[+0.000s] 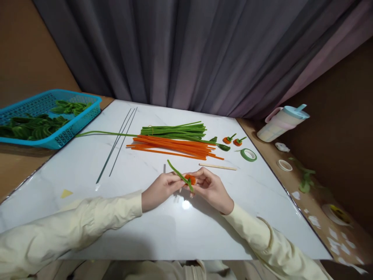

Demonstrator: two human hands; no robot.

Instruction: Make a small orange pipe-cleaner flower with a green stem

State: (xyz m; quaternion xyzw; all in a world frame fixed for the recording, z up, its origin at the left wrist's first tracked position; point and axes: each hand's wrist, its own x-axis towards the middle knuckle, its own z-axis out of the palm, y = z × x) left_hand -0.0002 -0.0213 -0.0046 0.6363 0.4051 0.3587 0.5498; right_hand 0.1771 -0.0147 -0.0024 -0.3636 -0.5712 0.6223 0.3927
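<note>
Between my two hands, just above the white board, is a small orange pipe-cleaner pumpkin with a green pipe cleaner crossing it. My left hand pinches it from the left, where the green strip runs up and away. From the right, the fingers of my right hand are closed on the orange part; some fingertips are hidden behind it. Beyond my hands lie a bundle of orange pipe cleaners and a bundle of green pipe cleaners. A thin wooden stick rests near my right hand.
Two finished-looking orange pieces with green stems lie at the right, beside green tape. Thin dark wires lie left. A blue basket holds green pieces. A tumbler and paper scraps are off the board's right edge.
</note>
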